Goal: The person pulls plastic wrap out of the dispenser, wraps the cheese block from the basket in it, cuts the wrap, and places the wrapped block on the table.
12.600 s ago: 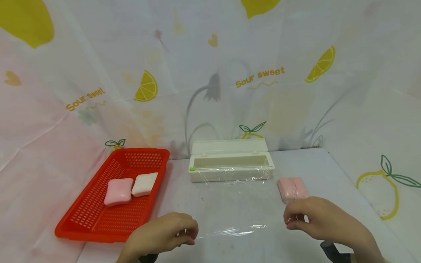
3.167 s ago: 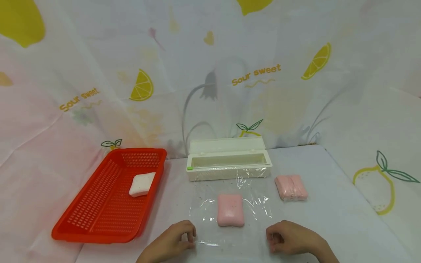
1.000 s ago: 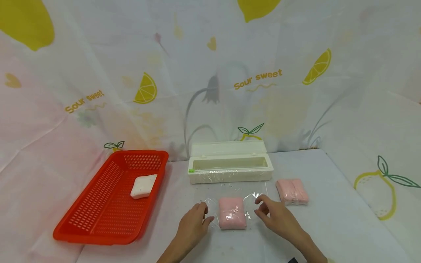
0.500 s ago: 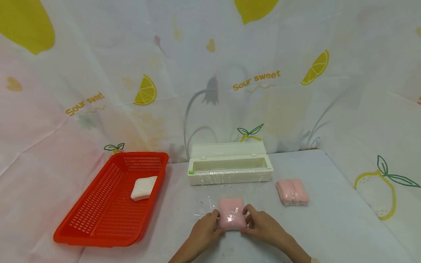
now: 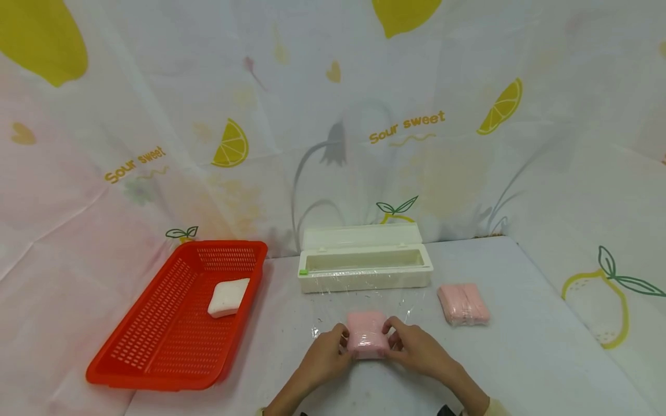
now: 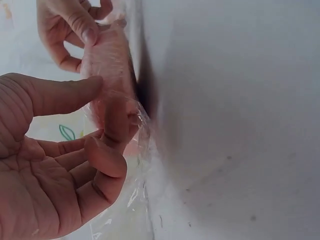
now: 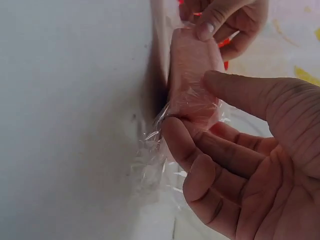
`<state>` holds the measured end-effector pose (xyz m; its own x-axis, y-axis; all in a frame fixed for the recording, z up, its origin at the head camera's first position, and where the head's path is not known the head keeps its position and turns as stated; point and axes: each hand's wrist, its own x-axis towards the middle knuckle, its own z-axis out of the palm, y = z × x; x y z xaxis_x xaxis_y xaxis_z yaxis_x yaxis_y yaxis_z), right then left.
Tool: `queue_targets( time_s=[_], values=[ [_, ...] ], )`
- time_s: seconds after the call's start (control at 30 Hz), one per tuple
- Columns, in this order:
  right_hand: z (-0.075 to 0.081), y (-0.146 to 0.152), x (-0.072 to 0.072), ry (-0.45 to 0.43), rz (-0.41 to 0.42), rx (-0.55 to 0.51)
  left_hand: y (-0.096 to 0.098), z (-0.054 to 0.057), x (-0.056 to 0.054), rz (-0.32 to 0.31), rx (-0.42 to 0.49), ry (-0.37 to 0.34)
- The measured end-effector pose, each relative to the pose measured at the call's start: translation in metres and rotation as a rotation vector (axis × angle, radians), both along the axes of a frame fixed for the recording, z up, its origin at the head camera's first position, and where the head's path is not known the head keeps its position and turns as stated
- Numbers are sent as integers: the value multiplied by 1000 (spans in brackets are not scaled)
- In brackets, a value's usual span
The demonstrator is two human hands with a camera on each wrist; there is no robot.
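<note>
Head view: both hands grasp a pink block [image 5: 367,332], which sits toward the front of the bench [image 5: 520,358], roughly midway between its left and right edges. The left hand [image 5: 326,353] holds the block's left end and the right hand [image 5: 418,351] its right end, each with the thumb on the side facing the person and the other fingers bent in at the end. Clear film [image 7: 150,162] covers the block, glossy on top in the head view. In both wrist views loose, crumpled film hangs off the block's ends beside the curled fingers; how firmly the fingers press is hard to tell.

Behind the block, near the bench's back edge, a long white box [image 5: 365,282] lies with its lid [image 5: 362,235] raised at the rear. A small green piece [image 5: 304,271] marks the box's left front corner. To the right of the held block, well apart from it and nearer the bench's right edge, lies a second pink block, the wrapped one [image 5: 463,303], also shining with film.

A red basket [image 5: 229,346] covers much of the bench's left edge, its front left corner reaching out past it. Inside, against the basket's right wall, rests a white block [image 5: 227,297]. A pale cloth [image 5: 291,75] printed with lemons and the words "Sour sweet" rises behind the back edge.
</note>
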<state>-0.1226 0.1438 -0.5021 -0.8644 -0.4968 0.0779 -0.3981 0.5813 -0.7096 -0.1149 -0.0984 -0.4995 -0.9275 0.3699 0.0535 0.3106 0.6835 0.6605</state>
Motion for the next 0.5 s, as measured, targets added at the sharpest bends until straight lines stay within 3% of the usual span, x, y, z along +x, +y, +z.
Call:
queue_targets(
  time_s=[0.27, 0.5],
  values=[
    [14, -1, -16, 6, -55, 4, 0, 12, -19, 22, 154, -199],
    [21, -7, -33, 12, -141, -1, -1, 23, -43, 26, 186, -205]
  ],
)
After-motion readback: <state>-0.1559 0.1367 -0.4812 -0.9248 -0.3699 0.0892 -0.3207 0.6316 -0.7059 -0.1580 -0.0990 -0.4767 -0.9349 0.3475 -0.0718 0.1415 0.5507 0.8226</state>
